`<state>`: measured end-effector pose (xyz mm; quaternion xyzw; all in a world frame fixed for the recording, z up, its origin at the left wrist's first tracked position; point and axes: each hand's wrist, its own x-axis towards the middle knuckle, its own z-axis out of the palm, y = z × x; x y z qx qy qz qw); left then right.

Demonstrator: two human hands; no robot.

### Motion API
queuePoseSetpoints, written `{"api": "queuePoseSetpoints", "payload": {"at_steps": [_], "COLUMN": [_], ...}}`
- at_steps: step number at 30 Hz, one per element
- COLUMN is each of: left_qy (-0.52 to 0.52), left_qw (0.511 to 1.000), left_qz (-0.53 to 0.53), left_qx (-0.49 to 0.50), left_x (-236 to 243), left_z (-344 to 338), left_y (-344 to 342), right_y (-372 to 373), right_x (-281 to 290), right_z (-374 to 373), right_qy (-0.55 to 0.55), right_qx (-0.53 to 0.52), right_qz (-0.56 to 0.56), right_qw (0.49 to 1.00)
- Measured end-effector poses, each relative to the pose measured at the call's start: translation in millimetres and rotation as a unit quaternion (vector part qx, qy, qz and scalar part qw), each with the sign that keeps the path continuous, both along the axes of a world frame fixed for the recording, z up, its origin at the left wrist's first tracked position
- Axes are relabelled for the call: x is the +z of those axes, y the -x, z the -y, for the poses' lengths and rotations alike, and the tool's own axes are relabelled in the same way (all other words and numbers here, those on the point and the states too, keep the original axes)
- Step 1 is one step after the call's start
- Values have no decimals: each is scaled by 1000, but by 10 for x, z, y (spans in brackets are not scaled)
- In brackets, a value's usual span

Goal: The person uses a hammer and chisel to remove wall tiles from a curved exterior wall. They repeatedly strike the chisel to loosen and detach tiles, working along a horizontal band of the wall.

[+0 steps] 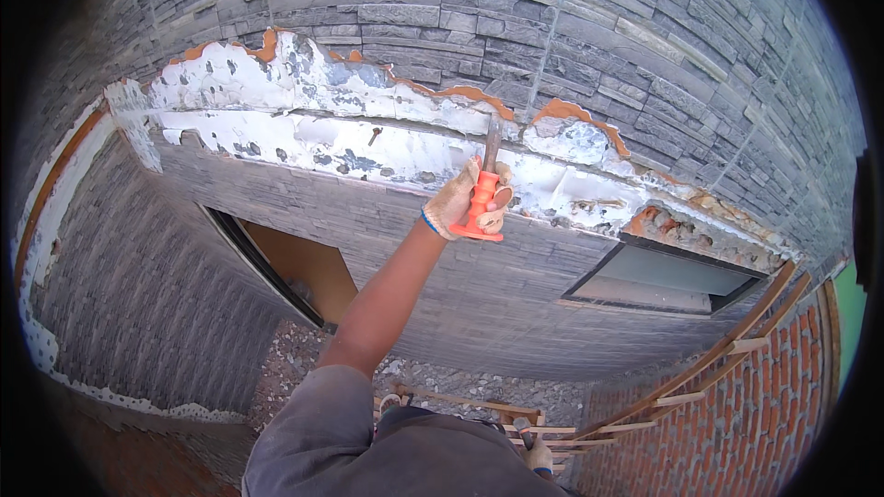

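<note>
My left hand, in a whitish work glove with a blue cuff, is raised at the end of my outstretched arm. Its fingers are wrapped round the orange guarded grip of a chisel. The steel blade points up, its tip at the broken lower edge of the grey stone-look tiles. Below the tiles runs a band of bare white plaster with dark patches and a long crack. Low beside my body, my right hand, also gloved, is closed on what looks like a hammer, partly hidden by my shirt.
A wooden ladder leans at the right, near a red brick wall. A dark-framed window and a doorway open in the wall below. Rubble covers the ground. A nail-like piece sticks out of the plaster.
</note>
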<state>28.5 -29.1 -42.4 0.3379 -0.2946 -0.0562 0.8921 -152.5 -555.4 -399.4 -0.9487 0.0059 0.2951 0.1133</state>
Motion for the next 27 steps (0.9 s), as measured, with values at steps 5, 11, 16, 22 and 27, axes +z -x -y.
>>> {"api": "queuePoseSetpoints", "payload": {"at_steps": [5,11,16,22,27], "left_qy": [-21,-19,-53,-16,5], "left_qw": [999,998,995,997,992], "left_qz": [19,3,12,26,-22], "left_qx": [-27,-64,-84,-68,-123], "left_x": [6,-78,-120,21,137], "left_z": [-98,-138,-15,95,94], "left_y": [-18,-41,-88,-191,-119], "right_y": [-336,-684,-716,-690,-715], "right_x": [1106,2379,3049,3346,3174], "right_z": [-791,-1534,-1913,-2171,-2496], "right_qy": [-41,-17,-44,16,11], "right_qx": [102,270,381,460,494], "right_qz": [73,179,262,234,195], "right_qw": [991,946,886,856,847]}}
